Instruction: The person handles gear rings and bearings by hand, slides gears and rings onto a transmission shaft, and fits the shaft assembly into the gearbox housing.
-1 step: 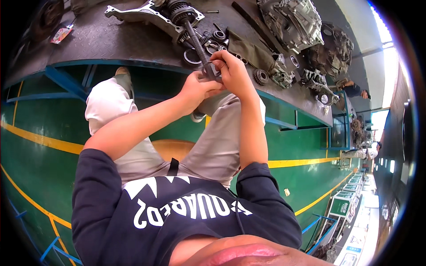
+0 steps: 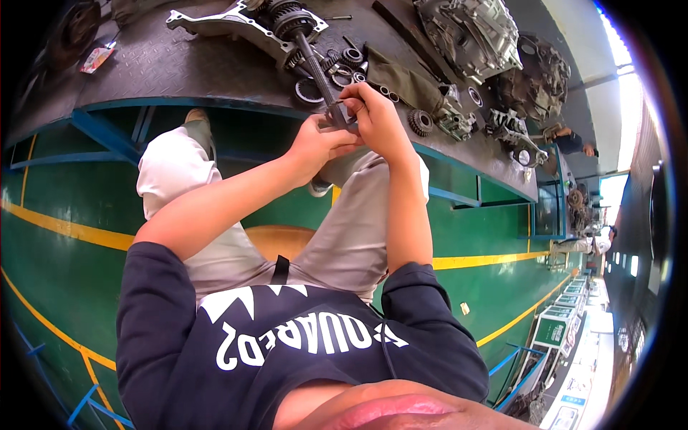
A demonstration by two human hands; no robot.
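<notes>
The splined shaft [image 2: 315, 68] slanted across the surface's [image 2: 165, 77] front edge. At its near end, left hand [image 2: 312, 148] and right hand [image 2: 380, 122] each kept a closed grip on a dark metal piece [image 2: 340, 116], partly hidden by fingers; its join was unclear. The gear stack [image 2: 288, 20], up-shaft, was cut off above. Loose gears [image 2: 352, 56] crowded shaft-right; open room ran shaft-left.

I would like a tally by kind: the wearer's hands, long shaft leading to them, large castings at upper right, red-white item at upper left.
Left hand and right hand: 2
Long shaft: 1
Silver casting and dark casting: 2
Red-white item: 1
Total: 6
</notes>
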